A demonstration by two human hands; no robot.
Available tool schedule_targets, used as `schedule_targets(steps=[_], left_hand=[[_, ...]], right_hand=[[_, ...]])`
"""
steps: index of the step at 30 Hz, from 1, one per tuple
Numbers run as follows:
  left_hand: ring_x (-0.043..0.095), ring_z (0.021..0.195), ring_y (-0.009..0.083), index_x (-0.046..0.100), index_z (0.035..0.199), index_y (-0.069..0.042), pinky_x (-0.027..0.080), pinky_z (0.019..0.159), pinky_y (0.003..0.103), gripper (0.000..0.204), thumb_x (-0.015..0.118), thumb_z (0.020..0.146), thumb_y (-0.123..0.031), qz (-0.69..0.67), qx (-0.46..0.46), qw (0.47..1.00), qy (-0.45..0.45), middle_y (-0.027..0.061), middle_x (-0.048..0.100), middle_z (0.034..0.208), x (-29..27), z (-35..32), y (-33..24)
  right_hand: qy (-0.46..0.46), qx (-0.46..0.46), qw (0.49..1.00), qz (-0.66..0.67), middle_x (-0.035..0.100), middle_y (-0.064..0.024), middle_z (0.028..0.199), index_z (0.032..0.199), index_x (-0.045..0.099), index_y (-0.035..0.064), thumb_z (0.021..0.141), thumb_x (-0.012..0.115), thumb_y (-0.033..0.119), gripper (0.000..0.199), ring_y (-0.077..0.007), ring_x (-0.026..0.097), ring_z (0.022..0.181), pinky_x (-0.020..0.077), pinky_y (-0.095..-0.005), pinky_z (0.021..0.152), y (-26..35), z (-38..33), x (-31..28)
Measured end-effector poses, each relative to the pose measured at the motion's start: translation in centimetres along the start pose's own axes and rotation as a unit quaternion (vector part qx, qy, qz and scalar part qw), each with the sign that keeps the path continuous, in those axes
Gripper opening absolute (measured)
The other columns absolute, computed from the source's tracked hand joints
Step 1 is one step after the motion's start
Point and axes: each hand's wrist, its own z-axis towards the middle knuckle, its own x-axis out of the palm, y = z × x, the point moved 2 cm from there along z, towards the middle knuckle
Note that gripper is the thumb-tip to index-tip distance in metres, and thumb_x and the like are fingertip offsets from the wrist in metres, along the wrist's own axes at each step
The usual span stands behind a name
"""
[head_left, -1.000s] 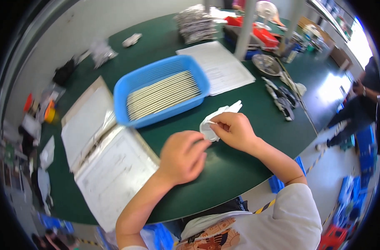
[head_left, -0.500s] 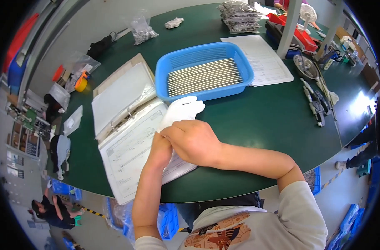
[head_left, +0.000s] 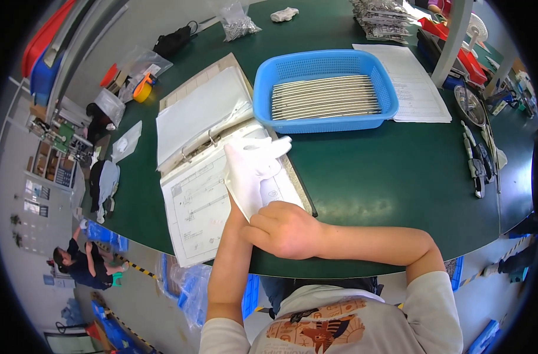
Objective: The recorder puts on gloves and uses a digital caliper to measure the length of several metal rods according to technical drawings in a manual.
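Note:
A white glove (head_left: pixel 244 187) covers my left hand (head_left: pixel 258 158), whose fingers are stretched out and apart above an open ring binder (head_left: pixel 192 154). My bare right hand (head_left: pixel 285 230) is closed at my left wrist, pinching the cuff of the glove. Under the gloved hand lies a page with a technical drawing (head_left: pixel 201 203). Just beyond my hands stands a blue plastic basket (head_left: pixel 328 125). Several thin metal rods (head_left: pixel 325 97) lie side by side in it.
Printed sheets (head_left: pixel 425 88) lie right of the basket. Stacked bagged parts (head_left: pixel 381 20), a bag of small metal pieces (head_left: pixel 239 26) and a crumpled white glove (head_left: pixel 284 14) are at the back. Measuring tools (head_left: pixel 476 162) and a metal dish (head_left: pixel 469 106) sit at the right.
My right hand has pulled the glove cuff down toward my left wrist. The gloved fingers have straightened and spread. The view has shifted, so the table things appear farther right.

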Motion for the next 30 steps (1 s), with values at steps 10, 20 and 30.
schedule_targets(steps=[10, 20, 30], left_hand=[[0.059, 0.100, 0.0193, 0.065, 0.101, -0.007, 0.041, 0.089, 0.039, 0.027, 0.057, 0.076, -0.008, 0.662, 0.378, 0.647, -0.019, 0.0052, 0.065, 0.104, 0.3, -0.7, -3.1], [0.038, 0.125, 0.0212, 0.056, 0.117, -0.016, 0.036, 0.096, 0.042, 0.037, 0.055, 0.081, -0.025, 0.745, 0.265, 0.611, -0.047, -0.0001, 0.045, 0.134, 0.8, -2.9, -4.9], [0.034, 0.128, 0.0185, 0.051, 0.120, -0.015, 0.034, 0.095, 0.041, 0.044, 0.054, 0.077, -0.024, 0.739, 0.326, 0.585, 0.065, 0.0004, 0.039, 0.135, 2.5, -5.7, -4.0]], right_hand=[[0.050, 0.009, 0.998, 0.025, 0.046, -0.0043, 0.067, 0.082, 0.057, 0.0061, 0.068, 0.056, 0.014, 0.015, -0.0206, 0.051, 0.060, 0.0427, -0.0314, 0.053, 0.3, -0.4, 0.7], [0.086, 0.028, 0.990, 0.106, 0.051, -0.0057, 0.071, 0.086, 0.057, 0.0064, 0.068, 0.061, 0.007, 0.018, -0.0238, 0.054, 0.064, 0.0452, -0.0334, 0.057, 0.7, -0.7, 0.8], [-0.070, 0.489, 0.793, 0.357, 0.060, -0.0085, 0.091, 0.099, 0.055, -0.0015, 0.081, 0.066, 0.035, 0.043, -0.0096, 0.052, 0.082, 0.0436, -0.0266, 0.070, -7.4, 1.6, -3.2]])
